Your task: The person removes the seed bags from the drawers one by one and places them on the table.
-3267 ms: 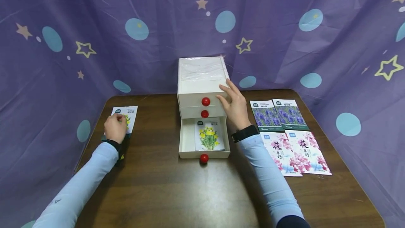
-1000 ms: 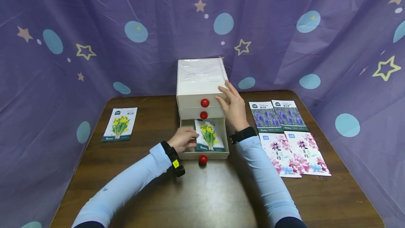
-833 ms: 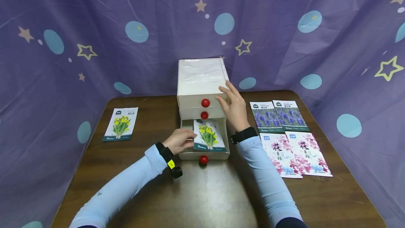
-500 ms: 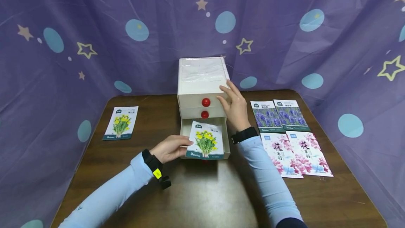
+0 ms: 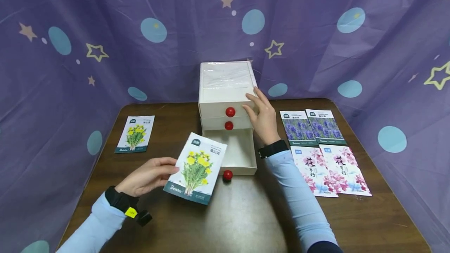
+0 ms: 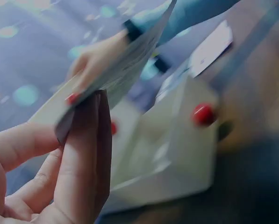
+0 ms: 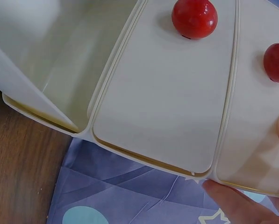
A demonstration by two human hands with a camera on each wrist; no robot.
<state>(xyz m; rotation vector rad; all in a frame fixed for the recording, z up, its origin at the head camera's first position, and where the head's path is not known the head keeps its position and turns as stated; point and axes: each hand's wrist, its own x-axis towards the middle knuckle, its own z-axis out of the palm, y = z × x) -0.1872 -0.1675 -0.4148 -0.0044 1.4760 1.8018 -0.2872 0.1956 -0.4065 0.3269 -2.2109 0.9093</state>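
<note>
A white three-drawer cabinet (image 5: pixel 225 85) with red knobs stands at the table's back middle. Its bottom drawer (image 5: pixel 246 159) is pulled out and looks empty. My left hand (image 5: pixel 149 175) pinches a yellow-flower seed packet (image 5: pixel 197 167) by its left edge, held above the table left of the drawer; in the left wrist view, fingers (image 6: pixel 83 154) pinch the packet edge (image 6: pixel 116 79). My right hand (image 5: pixel 261 114) rests with straight fingers against the cabinet's top right corner; in the right wrist view its fingertips (image 7: pixel 232 200) touch the cabinet front (image 7: pixel 162 102).
A second yellow-flower packet (image 5: pixel 136 133) lies at the table's left. Two lavender packets (image 5: pixel 311 126) and two pink-flower packets (image 5: pixel 330 169) lie at the right. Purple starred cloth (image 5: pixel 105 30) walls the table on three sides.
My left hand went from the left packet to the open drawer, gripped the packet lying in it, and lifted it out toward the front left. The right hand has stayed on the cabinet.
</note>
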